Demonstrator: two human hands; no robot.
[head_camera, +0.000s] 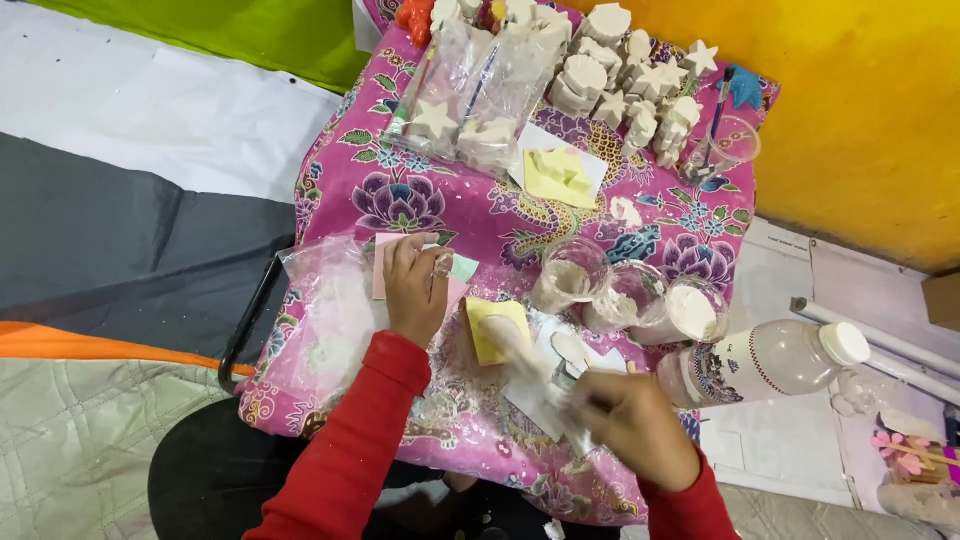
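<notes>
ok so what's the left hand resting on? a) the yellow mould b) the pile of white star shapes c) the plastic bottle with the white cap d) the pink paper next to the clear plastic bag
d: the left hand lies flat on the pink paper beside the clear plastic bag, well away from the plastic bottle on the other side of the table.

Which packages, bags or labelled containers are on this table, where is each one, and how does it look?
Clear plastic bags: top of the pink cloth, holding white plaster stars.
Crumpled clear bag: left edge, beside the left hand.
Plastic bottle: lying at the right edge, clear, white cap, patterned label, white powder inside.
Three clear cups: centre right, with white contents.
</notes>
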